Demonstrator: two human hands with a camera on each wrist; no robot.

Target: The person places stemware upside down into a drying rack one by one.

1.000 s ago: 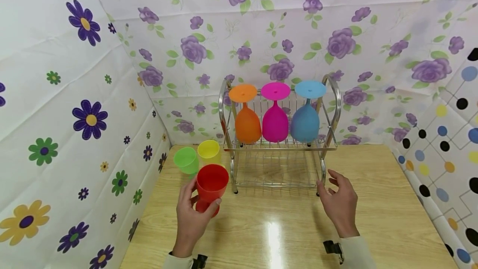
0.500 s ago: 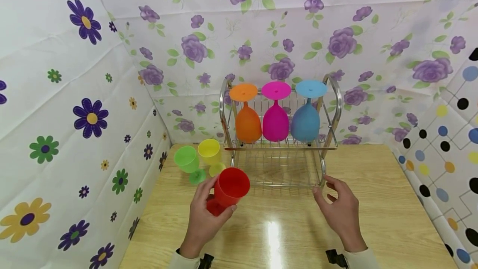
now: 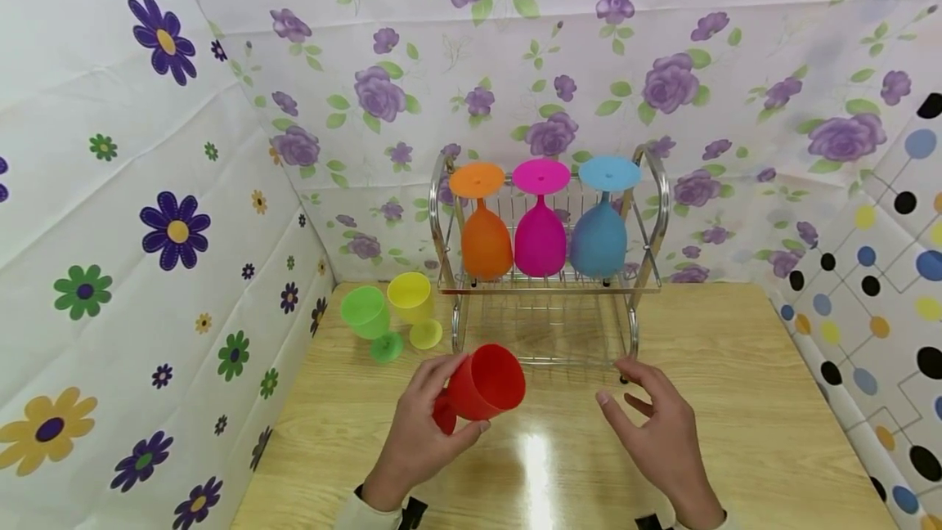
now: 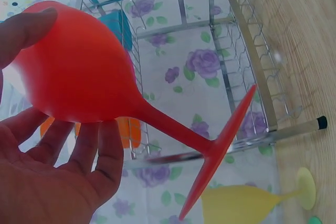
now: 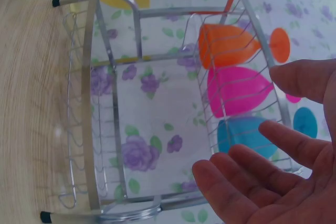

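A red plastic goblet [image 3: 478, 387] is gripped around its bowl by my left hand [image 3: 423, 432], tilted with its mouth toward the right. The left wrist view shows the thumb on one side of the red goblet [image 4: 79, 66] and the fingers on the other, the stem and foot free. My right hand [image 3: 662, 432] hovers in front of the rack's right side with fingers relaxed and holding nothing. On the rack's upper shelf, orange [image 3: 486, 244], pink [image 3: 540, 244] and blue [image 3: 599, 244] goblets stand upside down in a row.
A green goblet [image 3: 365, 313] and a yellow goblet [image 3: 410, 298] stand upright on the wooden table [image 3: 736, 366], left of the two-tier metal wire rack [image 3: 552, 291]. Flower-patterned cloth [image 3: 412, 211] hangs behind the rack. More patterned cloth borders the left and right sides.
My left hand has carried the red goblet rightward, away from the green and yellow ones, and tipped it from near upright toward its side. My right hand has shifted slightly left and nearer to me.
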